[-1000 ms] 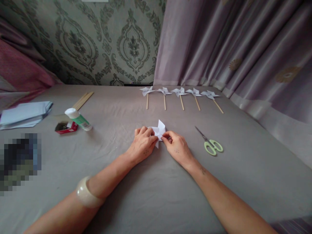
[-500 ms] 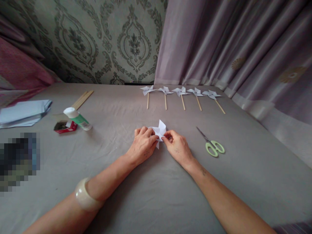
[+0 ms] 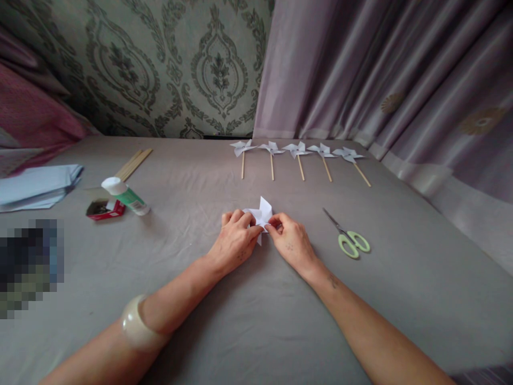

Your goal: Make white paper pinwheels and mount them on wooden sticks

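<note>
A white paper pinwheel (image 3: 264, 211) is between my two hands, low over the grey cloth. My left hand (image 3: 236, 232) is closed on its left side, the fingers covering part of the folded blades. From the right, my right hand (image 3: 292, 235) pinches the paper between thumb and forefinger near the middle. One pointed blade stands up above my fingertips, and another tip shows below them. No stick is visible on this pinwheel. Green-handled scissors (image 3: 348, 238) lie to the right of my right hand, apart from it.
Several finished pinwheels on sticks (image 3: 297, 151) lie in a row at the back. To the left are a glue stick (image 3: 129, 197), a small red box (image 3: 105, 210) of small metal-looking pieces, loose wooden sticks (image 3: 135, 164) and a stack of paper (image 3: 38, 187). A pixelated patch hides something at far left.
Both hands keep the same grip on the paper pinwheel, with hardly any finger movement. The view has shifted very slightly.
</note>
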